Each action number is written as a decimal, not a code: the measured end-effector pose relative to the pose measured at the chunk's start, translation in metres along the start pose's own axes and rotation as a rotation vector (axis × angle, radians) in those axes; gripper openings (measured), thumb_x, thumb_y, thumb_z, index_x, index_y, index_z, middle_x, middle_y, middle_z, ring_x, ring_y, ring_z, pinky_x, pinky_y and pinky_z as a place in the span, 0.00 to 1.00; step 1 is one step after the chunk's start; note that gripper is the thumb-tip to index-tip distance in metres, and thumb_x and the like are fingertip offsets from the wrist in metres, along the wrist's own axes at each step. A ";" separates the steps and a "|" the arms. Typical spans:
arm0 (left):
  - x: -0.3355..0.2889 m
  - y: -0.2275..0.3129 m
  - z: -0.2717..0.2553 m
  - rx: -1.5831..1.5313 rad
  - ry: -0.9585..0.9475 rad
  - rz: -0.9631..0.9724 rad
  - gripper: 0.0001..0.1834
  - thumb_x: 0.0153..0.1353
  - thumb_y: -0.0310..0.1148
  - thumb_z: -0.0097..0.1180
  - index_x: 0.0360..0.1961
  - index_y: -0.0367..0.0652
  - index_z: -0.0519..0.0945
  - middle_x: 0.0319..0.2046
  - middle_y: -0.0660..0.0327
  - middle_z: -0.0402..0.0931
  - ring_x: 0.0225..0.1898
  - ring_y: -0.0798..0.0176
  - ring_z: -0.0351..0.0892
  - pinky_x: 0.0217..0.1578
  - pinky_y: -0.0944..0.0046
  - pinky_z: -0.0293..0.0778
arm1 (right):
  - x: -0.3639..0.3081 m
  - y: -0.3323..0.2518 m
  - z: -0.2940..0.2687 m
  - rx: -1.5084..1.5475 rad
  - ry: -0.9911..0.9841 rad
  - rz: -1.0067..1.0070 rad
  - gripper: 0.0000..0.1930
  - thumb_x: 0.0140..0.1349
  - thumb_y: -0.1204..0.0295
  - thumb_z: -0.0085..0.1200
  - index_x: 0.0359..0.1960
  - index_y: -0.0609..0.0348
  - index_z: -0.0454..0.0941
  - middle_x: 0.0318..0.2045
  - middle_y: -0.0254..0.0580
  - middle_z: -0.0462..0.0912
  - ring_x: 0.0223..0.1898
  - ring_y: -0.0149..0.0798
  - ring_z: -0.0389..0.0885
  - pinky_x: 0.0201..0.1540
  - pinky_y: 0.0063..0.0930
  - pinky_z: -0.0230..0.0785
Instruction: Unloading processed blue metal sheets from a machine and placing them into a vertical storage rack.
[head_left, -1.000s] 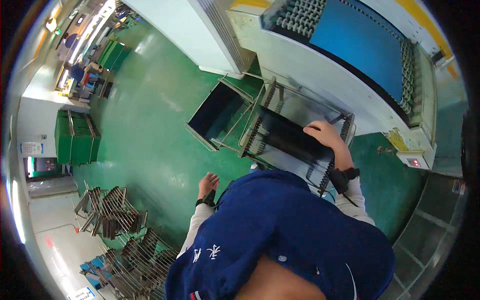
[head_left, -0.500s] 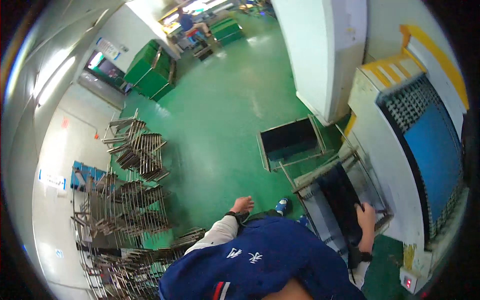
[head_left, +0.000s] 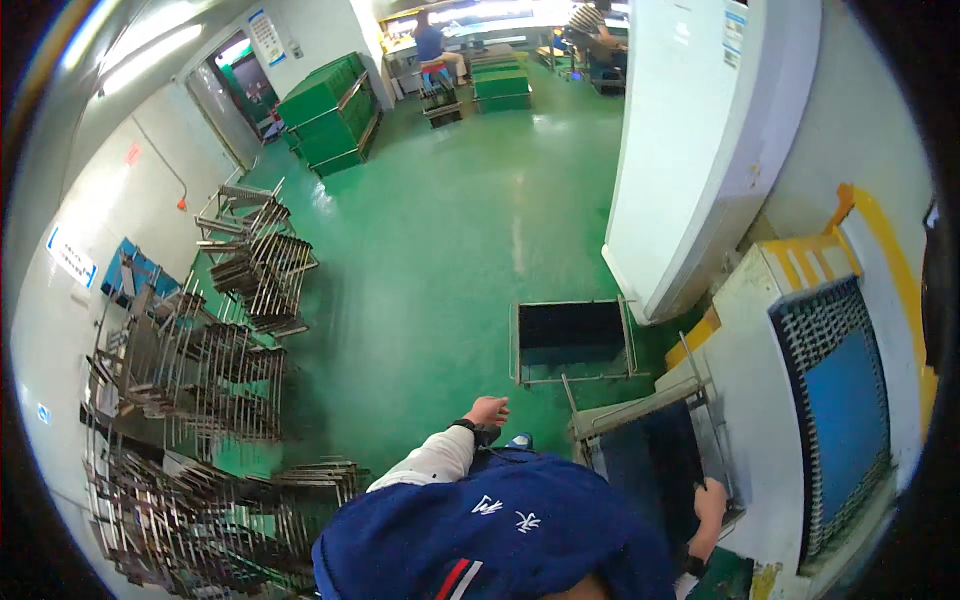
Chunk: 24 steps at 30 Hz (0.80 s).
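Observation:
Low at the right stands a metal-framed rack (head_left: pixel 637 409) holding a dark sheet (head_left: pixel 655 465). My right hand (head_left: pixel 709 500) is closed on the sheet's right edge, with its fingertips partly hidden. Ahead of my body, my left hand (head_left: pixel 488 410) hangs over the green floor, loosely open with nothing in it. Just beyond the first rack, another low metal frame (head_left: pixel 576 382) stands on the floor with a dark panel (head_left: pixel 570 330) in it.
Stacked metal racks (head_left: pixel 250 385) line the left wall. Green bins (head_left: pixel 335 115) stand by the far doorway. A white pillar (head_left: pixel 670 170) and a machine (head_left: pixel 800 300) with a blue sloped panel (head_left: pixel 850 400) border the right. Two people sit at a far lit bench.
The view has tilted up and turned, showing more of the far bench. The dark sheet now covers more of the rack, and my right hand stays on its edge.

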<state>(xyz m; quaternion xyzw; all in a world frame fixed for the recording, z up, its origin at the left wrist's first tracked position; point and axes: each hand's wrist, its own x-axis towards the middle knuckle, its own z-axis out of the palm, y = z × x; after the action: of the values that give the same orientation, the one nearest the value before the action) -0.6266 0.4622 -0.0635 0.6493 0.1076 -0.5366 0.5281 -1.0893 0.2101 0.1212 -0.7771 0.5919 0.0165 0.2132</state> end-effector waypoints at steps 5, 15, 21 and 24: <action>0.011 0.012 -0.014 0.036 -0.012 -0.013 0.18 0.58 0.40 0.48 0.43 0.38 0.67 0.35 0.53 0.72 0.28 0.56 0.74 0.24 0.58 0.71 | 0.017 0.001 0.012 0.036 -0.024 -0.050 0.13 0.49 0.74 0.49 0.37 0.68 0.74 0.32 0.62 0.75 0.37 0.60 0.73 0.38 0.40 0.64; 0.018 0.025 -0.041 -0.023 0.034 -0.002 0.16 0.56 0.39 0.51 0.39 0.37 0.69 0.33 0.56 0.73 0.28 0.59 0.74 0.26 0.61 0.71 | 0.025 -0.010 0.009 0.074 -0.037 0.119 0.14 0.49 0.70 0.54 0.34 0.67 0.77 0.31 0.58 0.78 0.36 0.57 0.75 0.39 0.40 0.64; 0.024 0.024 -0.057 -0.037 0.021 -0.039 0.19 0.57 0.41 0.49 0.41 0.35 0.69 0.36 0.54 0.73 0.32 0.56 0.75 0.30 0.61 0.72 | 0.028 -0.012 0.016 0.061 -0.018 0.245 0.14 0.45 0.71 0.58 0.33 0.67 0.77 0.29 0.56 0.78 0.35 0.56 0.76 0.38 0.40 0.64; 0.029 0.023 -0.060 0.025 0.065 -0.061 0.21 0.58 0.41 0.48 0.44 0.34 0.68 0.42 0.50 0.72 0.38 0.53 0.75 0.34 0.60 0.72 | 0.030 -0.001 0.023 0.054 0.005 0.119 0.13 0.46 0.70 0.57 0.32 0.67 0.78 0.29 0.57 0.78 0.33 0.55 0.76 0.37 0.40 0.64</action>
<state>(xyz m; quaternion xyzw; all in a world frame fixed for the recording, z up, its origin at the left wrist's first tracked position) -0.5640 0.4885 -0.0822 0.6693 0.1374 -0.5325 0.4996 -1.0743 0.1907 0.0923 -0.7344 0.6379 0.0114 0.2313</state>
